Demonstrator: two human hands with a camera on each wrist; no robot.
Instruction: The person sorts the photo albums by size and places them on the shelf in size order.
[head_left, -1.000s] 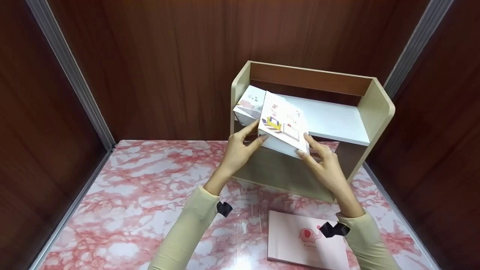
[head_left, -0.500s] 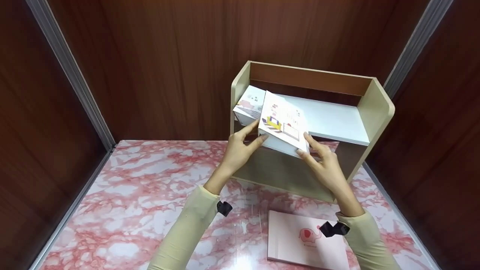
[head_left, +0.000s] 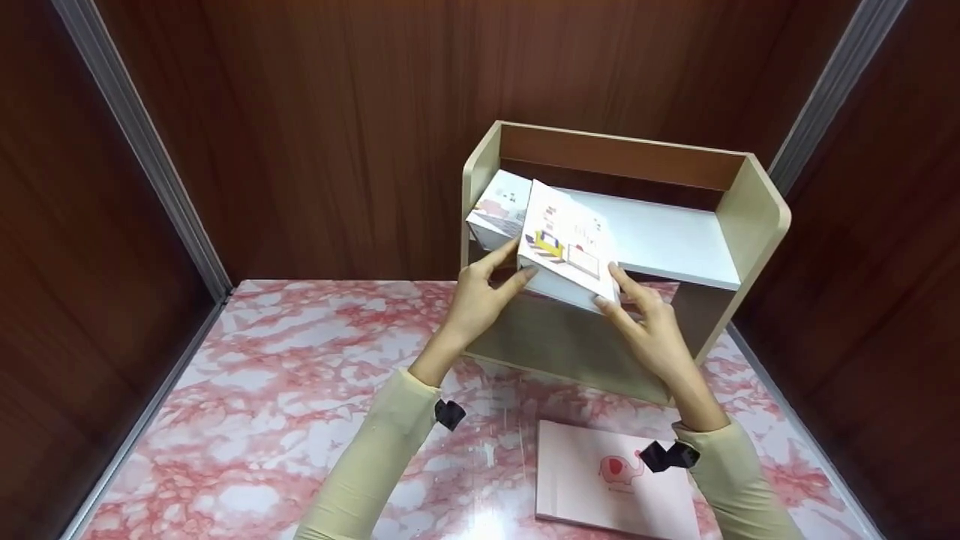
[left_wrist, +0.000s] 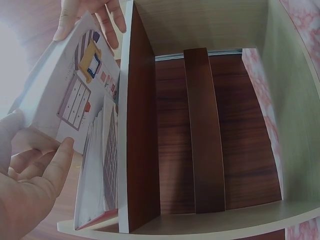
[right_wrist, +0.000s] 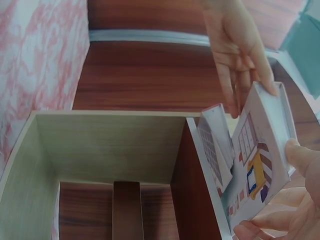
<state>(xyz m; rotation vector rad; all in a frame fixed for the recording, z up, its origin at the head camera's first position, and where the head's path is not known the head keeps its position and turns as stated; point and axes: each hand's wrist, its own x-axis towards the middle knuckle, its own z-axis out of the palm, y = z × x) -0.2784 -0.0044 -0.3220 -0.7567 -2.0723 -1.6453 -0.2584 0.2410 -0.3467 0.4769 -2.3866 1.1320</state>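
A thick white book (head_left: pixel 566 244) with a yellow drawing on its cover is tilted over the left part of the shelf's top board (head_left: pixel 667 232). My left hand (head_left: pixel 478 296) holds its near left corner, thumb on the page edge. At the near right corner, my right hand (head_left: pixel 649 326) grips the same book between thumb and fingers. Just left of it, another book (head_left: pixel 496 210) with a pinkish picture stands against the shelf's side panel, partly hidden. The left wrist view shows this other book (left_wrist: pixel 100 170) leaning beside the held book (left_wrist: pixel 65 100).
The small wooden bookshelf (head_left: pixel 757 217) has raised side panels and a back rail. In front of it, a pink book (head_left: pixel 577 480) with a red elephant lies flat on the red-and-white marbled table (head_left: pixel 300 375). Dark wood walls (head_left: pixel 337 135) stand behind and at both sides.
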